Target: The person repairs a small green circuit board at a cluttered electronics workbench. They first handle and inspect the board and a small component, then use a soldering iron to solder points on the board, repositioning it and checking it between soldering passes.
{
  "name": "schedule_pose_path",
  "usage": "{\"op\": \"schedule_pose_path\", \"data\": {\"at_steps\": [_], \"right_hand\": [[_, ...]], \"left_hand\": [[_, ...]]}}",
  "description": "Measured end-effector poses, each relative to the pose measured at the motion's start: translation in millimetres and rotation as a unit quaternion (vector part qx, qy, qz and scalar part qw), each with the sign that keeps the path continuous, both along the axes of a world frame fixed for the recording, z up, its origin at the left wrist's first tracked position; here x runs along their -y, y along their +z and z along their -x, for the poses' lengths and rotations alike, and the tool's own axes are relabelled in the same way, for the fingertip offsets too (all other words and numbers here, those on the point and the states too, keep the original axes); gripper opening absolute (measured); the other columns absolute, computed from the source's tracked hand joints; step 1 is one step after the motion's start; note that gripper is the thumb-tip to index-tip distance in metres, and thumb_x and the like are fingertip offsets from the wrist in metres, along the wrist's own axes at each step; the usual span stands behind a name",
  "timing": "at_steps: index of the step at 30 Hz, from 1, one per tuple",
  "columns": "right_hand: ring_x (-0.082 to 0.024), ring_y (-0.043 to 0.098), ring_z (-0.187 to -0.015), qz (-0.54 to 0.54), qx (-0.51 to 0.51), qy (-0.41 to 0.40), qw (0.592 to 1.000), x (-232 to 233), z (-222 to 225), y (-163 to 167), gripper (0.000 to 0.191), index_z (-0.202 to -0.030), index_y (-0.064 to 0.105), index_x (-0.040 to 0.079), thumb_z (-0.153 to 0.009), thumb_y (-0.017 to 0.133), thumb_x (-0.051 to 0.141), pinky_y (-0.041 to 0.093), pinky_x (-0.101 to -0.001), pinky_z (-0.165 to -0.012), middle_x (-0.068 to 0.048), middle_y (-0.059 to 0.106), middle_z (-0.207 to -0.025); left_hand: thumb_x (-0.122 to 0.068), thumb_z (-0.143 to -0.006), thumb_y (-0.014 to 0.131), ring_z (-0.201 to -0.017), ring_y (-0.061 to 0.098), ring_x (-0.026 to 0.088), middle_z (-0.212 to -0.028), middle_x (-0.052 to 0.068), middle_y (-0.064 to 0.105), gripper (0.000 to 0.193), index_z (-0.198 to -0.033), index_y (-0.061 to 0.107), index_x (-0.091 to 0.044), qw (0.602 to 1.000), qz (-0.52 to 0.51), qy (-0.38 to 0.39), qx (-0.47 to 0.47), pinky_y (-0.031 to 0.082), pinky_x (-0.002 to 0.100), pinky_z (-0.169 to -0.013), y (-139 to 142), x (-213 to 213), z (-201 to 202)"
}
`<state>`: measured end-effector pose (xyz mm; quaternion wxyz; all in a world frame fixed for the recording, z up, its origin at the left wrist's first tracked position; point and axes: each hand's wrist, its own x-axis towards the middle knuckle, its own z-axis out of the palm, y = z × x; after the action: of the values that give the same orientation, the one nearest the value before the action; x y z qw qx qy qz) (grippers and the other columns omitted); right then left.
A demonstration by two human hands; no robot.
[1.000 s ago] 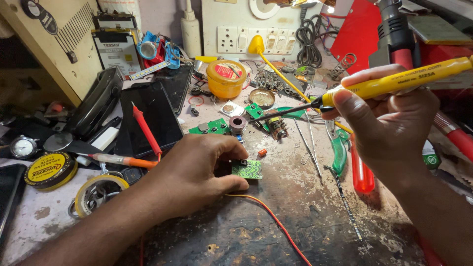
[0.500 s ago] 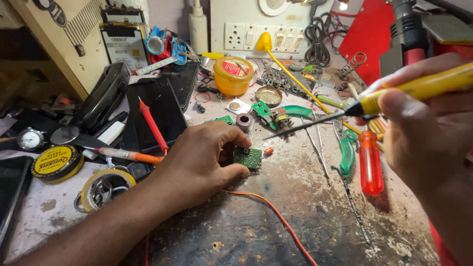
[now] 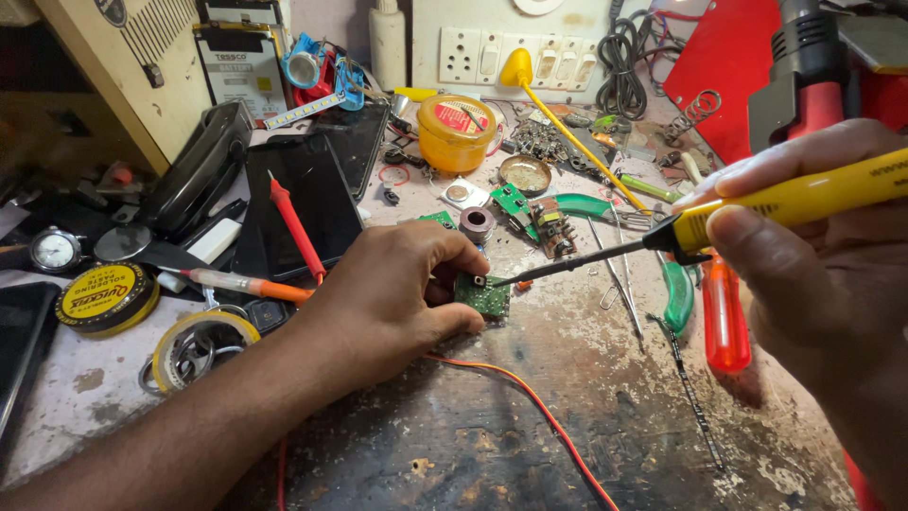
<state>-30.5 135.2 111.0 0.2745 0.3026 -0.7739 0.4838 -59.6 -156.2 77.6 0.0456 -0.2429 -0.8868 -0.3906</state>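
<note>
My left hand (image 3: 392, 293) is pinning the little green board (image 3: 482, 295) flat on the bench (image 3: 567, 416), thumb and fingers pinching its edges so it can't skate around when the tip pushes on it. Right hand (image 3: 813, 274) is wrapped around the yellow iron (image 3: 804, 199) like a fat pen, fingers pressed together near the black collar for control, and the tip (image 3: 497, 281) is sitting right at the board's top edge, touching or as good as, hard to say which pad. Coming in at a low angle from the right keeps my holding fingers out of the heat. An orange wire (image 3: 530, 397) runs out from under my left palm toward the front of the bench; can't see where it joins. The solder paste tin (image 3: 106, 298) is off to the left, the orange screwdriver (image 3: 725, 317) just under the iron hand, and a red probe (image 3: 295, 227) lies across the dark tablet (image 3: 307, 203), all within reach but out of the working spot
</note>
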Motion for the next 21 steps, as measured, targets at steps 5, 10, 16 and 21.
{"op": "schedule_pose_path", "data": {"at_steps": [5,10,16,21], "right_hand": [[-0.016,0.071,-0.102,-0.007,-0.006,0.014,1.0,0.1,1.7,0.3,0.023,-0.118,0.05,0.004,-0.105,0.066,0.016,0.06,-0.0308,-0.099,-0.012,0.067,-0.105],[-0.016,0.072,-0.103,-0.024,-0.003,0.006,1.0,0.8,2.5,0.9,0.025,-0.122,0.05,0.005,-0.104,0.065,0.016,0.061,-0.033,-0.101,-0.012,0.067,-0.104],[-0.015,0.072,-0.1,-0.011,-0.002,0.012,1.0,1.0,4.0,0.8,0.024,-0.119,0.05,0.005,-0.103,0.065,0.015,0.061,-0.0314,-0.099,-0.012,0.068,-0.103],[-0.014,0.071,-0.096,-0.006,-0.011,0.009,1.0,1.0,6.7,0.9,0.02,-0.116,0.053,0.002,-0.104,0.065,0.012,0.06,-0.0285,-0.094,-0.012,0.069,-0.101]], "left_hand": [[-0.02,-0.065,0.089,-0.072,0.074,0.013,-0.085,0.005,0.074,0.046,-0.107,0.075,-0.009,1.0,-0.001,-0.001,0.003,0.06,0.029,-0.07,0.8,0.4,-0.1],[-0.02,-0.065,0.09,-0.072,0.073,0.013,-0.085,0.005,0.074,0.046,-0.107,0.075,-0.009,1.0,-0.001,-0.004,-0.005,0.059,0.03,-0.069,-0.1,1.0,0.5],[-0.021,-0.066,0.088,-0.072,0.075,0.012,-0.085,0.005,0.075,0.044,-0.107,0.075,-0.009,1.0,0.001,-0.005,-0.005,0.06,0.028,-0.069,2.5,0.3,0.0],[-0.022,-0.078,0.076,-0.073,0.077,0.01,-0.085,0.005,0.079,0.027,-0.1,0.078,-0.007,0.998,-0.05,0.028,0.032,0.062,0.027,-0.07,1.0,-3.6,-1.8]]}}
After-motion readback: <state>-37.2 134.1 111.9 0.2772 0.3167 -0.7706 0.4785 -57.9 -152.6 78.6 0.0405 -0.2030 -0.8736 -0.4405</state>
